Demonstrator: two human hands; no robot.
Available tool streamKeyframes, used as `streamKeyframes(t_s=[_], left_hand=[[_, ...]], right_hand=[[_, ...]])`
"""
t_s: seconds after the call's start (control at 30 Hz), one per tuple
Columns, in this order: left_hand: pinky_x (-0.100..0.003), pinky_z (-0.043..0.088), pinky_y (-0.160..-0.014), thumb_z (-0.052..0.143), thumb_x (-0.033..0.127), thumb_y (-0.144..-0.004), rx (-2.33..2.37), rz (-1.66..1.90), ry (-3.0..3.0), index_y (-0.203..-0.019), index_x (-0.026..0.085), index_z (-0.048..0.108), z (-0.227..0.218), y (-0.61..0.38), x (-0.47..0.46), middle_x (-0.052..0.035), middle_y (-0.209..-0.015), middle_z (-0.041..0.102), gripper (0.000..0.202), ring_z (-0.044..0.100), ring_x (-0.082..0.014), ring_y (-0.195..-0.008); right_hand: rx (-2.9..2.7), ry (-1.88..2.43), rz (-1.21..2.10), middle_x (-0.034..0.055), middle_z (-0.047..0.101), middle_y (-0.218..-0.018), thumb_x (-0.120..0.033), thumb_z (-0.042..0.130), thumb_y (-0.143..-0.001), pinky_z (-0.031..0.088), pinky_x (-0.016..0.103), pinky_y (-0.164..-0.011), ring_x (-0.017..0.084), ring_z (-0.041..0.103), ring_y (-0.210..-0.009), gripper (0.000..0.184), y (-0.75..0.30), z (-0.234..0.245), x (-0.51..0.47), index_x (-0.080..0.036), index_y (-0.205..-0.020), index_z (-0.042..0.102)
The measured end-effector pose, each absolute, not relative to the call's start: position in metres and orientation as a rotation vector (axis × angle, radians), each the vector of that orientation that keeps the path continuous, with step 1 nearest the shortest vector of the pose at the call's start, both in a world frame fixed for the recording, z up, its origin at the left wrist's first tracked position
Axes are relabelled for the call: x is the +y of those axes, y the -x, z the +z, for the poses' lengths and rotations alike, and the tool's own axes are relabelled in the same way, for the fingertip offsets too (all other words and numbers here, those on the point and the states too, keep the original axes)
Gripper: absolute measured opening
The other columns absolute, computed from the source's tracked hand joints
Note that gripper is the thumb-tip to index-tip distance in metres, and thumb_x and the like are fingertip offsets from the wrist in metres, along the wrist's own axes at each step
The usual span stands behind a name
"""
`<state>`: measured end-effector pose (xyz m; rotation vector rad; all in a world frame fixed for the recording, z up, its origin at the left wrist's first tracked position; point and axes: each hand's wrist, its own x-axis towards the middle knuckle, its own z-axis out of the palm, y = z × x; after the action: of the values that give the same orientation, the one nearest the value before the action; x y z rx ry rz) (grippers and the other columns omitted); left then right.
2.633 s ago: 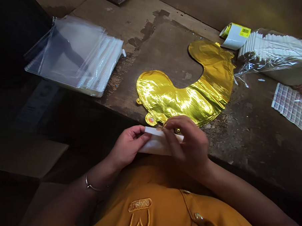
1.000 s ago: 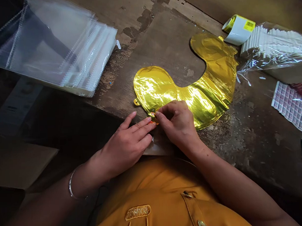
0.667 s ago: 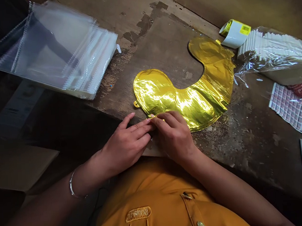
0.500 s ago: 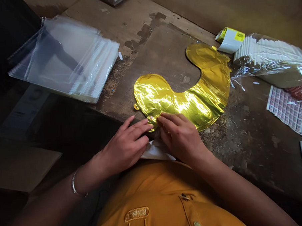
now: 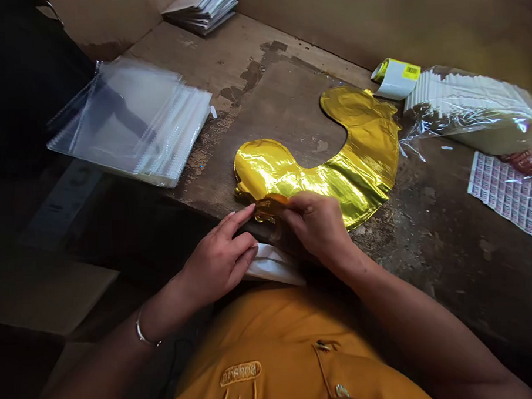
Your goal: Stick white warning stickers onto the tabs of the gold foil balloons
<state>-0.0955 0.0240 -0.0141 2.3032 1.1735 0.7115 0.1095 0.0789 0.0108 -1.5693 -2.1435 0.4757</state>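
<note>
A flat gold foil balloon, curved like a wide C, lies on the worn brown table. My right hand is closed on its near edge, which is lifted and shows a darker, orange-brown side. My left hand has its fingers stretched out, with the fingertips at the left end of that raised edge. Its thumb is close to a white folded sheet in front of my body; whether they touch I cannot tell.
Clear plastic sleeves lie stacked at the left table edge. Another stack of packets is at the back. To the right are a curled white-and-yellow label, a clear bag of white sticks and a sheet of small printed stickers.
My right hand has pulled the balloon's near edge up off the table. My left hand has drawn back slightly to the left. The camera view has shifted a little.
</note>
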Motion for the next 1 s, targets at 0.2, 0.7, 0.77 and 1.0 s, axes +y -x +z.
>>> streamKeyframes(t_s=[0.2, 0.7, 0.77, 1.0], left_hand=[[-0.041, 0.044, -0.107, 0.047, 0.016, -0.09, 1.162, 0.705, -2.17, -0.086, 0.014, 0.06, -0.009, 0.097, 0.026, -0.0174, -0.151, 0.029, 0.013, 0.048, -0.0272, -0.13], [-0.044, 0.042, -0.106, 0.049, 0.018, -0.089, 0.725, 0.477, -2.577, -0.088, 0.015, 0.063, 0.006, 0.076, 0.071, -0.0134, -0.128, 0.059, 0.015, 0.053, -0.0246, -0.12], [-0.042, 0.044, -0.102, 0.048, 0.018, -0.089, 0.726, 0.479, -2.579, -0.087, 0.015, 0.064, 0.005, 0.076, 0.074, -0.0145, -0.131, 0.056, 0.016, 0.053, -0.0255, -0.119], [-0.042, 0.049, -0.095, 0.045, 0.019, -0.09, 0.692, 0.394, -2.597, -0.081, 0.016, 0.062, 0.014, 0.075, 0.074, -0.0123, -0.109, 0.066, 0.019, 0.058, -0.0252, -0.107]], right_hand=[[-1.896, 1.613, 0.924, -0.0047, 0.043, -0.051, -0.045, 0.059, -0.083, 0.026, 0.024, -0.05, 0.009, 0.036, -0.05, 0.036, -0.109, 0.018, 0.093, -0.018, -0.059, 0.058], [-1.583, 1.582, 1.024, -0.0063, 0.031, -0.05, -0.044, 0.048, -0.086, 0.024, 0.024, -0.047, 0.007, 0.028, -0.047, 0.04, -0.127, 0.026, 0.121, -0.02, -0.054, 0.042], [-1.458, 1.539, 0.856, -0.0054, 0.036, -0.052, -0.048, 0.047, -0.087, 0.029, 0.023, -0.049, 0.008, 0.032, -0.048, 0.041, -0.136, 0.033, 0.118, -0.019, -0.058, 0.045], [-2.149, 1.443, 0.633, 0.0139, 0.064, -0.117, -0.021, 0.067, -0.072, 0.04, 0.044, -0.099, 0.027, 0.054, -0.113, 0.028, -0.133, 0.023, 0.068, -0.016, -0.1, 0.068]])
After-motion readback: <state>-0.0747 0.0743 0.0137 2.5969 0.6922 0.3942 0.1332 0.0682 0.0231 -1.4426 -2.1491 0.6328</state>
